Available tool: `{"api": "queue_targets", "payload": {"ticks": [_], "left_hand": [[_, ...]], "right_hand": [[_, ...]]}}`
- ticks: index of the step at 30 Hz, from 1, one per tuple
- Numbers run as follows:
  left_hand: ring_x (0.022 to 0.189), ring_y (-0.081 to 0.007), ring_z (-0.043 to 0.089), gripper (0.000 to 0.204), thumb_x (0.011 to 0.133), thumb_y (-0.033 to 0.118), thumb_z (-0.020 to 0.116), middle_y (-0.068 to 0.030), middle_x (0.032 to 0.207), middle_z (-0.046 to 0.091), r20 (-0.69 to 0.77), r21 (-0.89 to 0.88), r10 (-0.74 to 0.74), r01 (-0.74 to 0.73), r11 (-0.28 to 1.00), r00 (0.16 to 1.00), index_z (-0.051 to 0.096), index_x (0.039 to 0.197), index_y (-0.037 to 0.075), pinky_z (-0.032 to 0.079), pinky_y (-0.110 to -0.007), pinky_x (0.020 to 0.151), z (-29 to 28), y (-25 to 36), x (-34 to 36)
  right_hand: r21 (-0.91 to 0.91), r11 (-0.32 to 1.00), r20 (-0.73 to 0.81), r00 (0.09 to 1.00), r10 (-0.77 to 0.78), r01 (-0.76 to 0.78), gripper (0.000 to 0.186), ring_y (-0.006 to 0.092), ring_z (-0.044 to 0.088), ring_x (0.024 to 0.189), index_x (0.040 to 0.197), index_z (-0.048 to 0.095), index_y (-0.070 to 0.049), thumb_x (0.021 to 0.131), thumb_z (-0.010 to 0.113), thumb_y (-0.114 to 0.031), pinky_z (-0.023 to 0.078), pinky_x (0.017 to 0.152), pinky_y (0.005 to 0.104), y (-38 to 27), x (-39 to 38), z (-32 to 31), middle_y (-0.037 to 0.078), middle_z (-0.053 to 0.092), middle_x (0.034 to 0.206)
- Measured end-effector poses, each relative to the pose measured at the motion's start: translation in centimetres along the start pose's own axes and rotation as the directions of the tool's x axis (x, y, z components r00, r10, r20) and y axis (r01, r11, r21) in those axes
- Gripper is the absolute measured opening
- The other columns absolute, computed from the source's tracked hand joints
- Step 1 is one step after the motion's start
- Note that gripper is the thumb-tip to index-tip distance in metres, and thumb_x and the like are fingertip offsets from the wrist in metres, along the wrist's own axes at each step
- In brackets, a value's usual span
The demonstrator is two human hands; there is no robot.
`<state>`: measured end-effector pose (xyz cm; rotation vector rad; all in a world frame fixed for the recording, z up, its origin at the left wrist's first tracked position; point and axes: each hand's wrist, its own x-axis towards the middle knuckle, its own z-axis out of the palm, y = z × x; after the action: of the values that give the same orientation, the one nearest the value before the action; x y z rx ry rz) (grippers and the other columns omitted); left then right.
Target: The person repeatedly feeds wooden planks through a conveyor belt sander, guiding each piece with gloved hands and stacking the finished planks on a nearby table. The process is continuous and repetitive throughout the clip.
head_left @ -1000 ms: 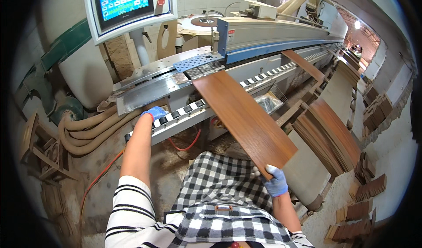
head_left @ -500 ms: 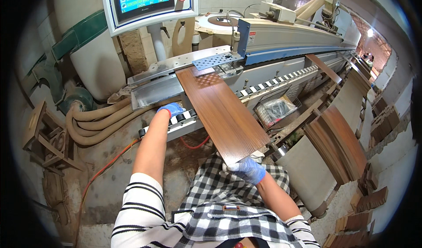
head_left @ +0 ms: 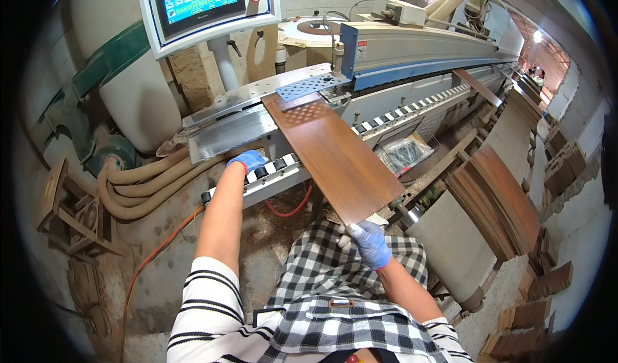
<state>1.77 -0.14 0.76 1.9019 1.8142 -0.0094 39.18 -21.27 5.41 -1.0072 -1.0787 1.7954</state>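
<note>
A long brown wood-grain board (head_left: 341, 163) lies slanted across the machine's infeed, its far end partly under a blue perforated plate (head_left: 312, 87). My right hand (head_left: 369, 244), in a blue and white glove, is at the board's near corner with its fingers curled against the end edge. My left hand (head_left: 247, 161), gloved in blue, rests by the black-and-white roller rail (head_left: 273, 167), left of the board and apart from it. Its fingers look stretched out, though the tips are partly hidden.
A control panel with a lit screen (head_left: 199, 1) stands at the far left. The machine's long beam (head_left: 418, 51) runs to the far right. Another brown board (head_left: 477, 87) sticks out farther along. Stacked boards (head_left: 492, 202) are at the right; ribbed hoses (head_left: 138, 186) and a wooden stool (head_left: 74, 212) at the left.
The board has shifted slightly right in the picture as the view moved a little. My right hand has turned more upright, its fingers now curled at the end edge. The left hand stays by the rail.
</note>
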Motion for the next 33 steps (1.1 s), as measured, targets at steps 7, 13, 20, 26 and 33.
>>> {"api": "queue_targets", "payload": {"ticks": [7, 13, 20, 26, 33], "left_hand": [[0.108, -0.0333, 0.052, 0.052, 0.082, 0.046, 0.047, -0.0175, 0.114, 0.056, 0.004, 0.053, -0.014, 0.014, 0.998, 1.0, 0.058, 0.11, 0.003, 0.04, -0.039, 0.091, -0.3, 0.3, -0.1], [0.104, -0.0329, 0.053, 0.049, 0.081, 0.044, 0.048, -0.0175, 0.113, 0.057, 0.012, -0.017, 0.021, -0.021, 1.0, 1.0, 0.059, 0.108, 0.005, 0.041, -0.039, 0.088, -0.1, 0.0, 0.0], [0.091, -0.0259, 0.056, 0.038, 0.082, 0.037, 0.049, -0.0118, 0.1, 0.062, 0.006, -0.047, 0.073, -0.073, 0.996, 0.997, 0.062, 0.101, 0.007, 0.044, -0.037, 0.081, 0.8, -2.1, 1.2], [0.076, -0.014, 0.054, 0.028, 0.079, 0.032, 0.053, -0.001, 0.083, 0.061, 0.042, -0.244, 0.002, 0.009, 0.97, 0.999, 0.066, 0.091, 0.01, 0.045, -0.033, 0.072, 1.0, -3.4, 1.2], [0.082, -0.0174, 0.055, 0.032, 0.084, 0.029, 0.053, -0.008, 0.091, 0.063, 0.017, -0.301, 0.107, -0.097, 0.949, 0.994, 0.062, 0.1, 0.002, 0.044, -0.032, 0.079, 0.8, -7.8, 2.9]], "right_hand": [[0.059, 0.989, -0.193, 0.973, -0.125, 0.139, 0.034, 0.0136, 0.056, 0.056, 0.087, 0.058, 0.003, 0.086, 0.056, -0.031, 0.046, 0.055, 0.023, -0.2, 1.2, -3.7, 0.01, 0.062, 0.067], [0.13, 0.977, -0.31, 0.943, -0.124, 0.172, 0.033, 0.0121, 0.054, 0.053, 0.087, 0.058, 0.001, 0.086, 0.058, -0.031, 0.044, 0.051, 0.0215, -1.3, 2.5, -7.5, 0.008, 0.06, 0.066], [0.24, 0.931, -0.424, 0.892, -0.153, 0.274, 0.025, 0.0085, 0.046, 0.054, 0.088, 0.054, 0.001, 0.088, 0.057, -0.024, 0.038, 0.047, 0.0178, -3.9, 3.8, -11.0, 0.002, 0.049, 0.068], [0.068, 0.948, -0.644, 0.739, -0.197, 0.312, 0.029, 0.0084, 0.055, 0.059, 0.104, 0.058, -0.011, 0.086, 0.056, -0.033, 0.044, 0.053, 0.0205, -4.1, 0.4, -17.9, 0.005, 0.063, 0.077], [-0.434, 0.815, -0.874, 0.041, -0.484, 0.385, 0.045, 0.0106, 0.052, 0.058, 0.131, 0.037, -0.007, 0.087, 0.049, -0.009, 0.046, 0.052, 0.0283, -2.5, -15.0, -36.5, 0.006, 0.06, 0.075]]}}
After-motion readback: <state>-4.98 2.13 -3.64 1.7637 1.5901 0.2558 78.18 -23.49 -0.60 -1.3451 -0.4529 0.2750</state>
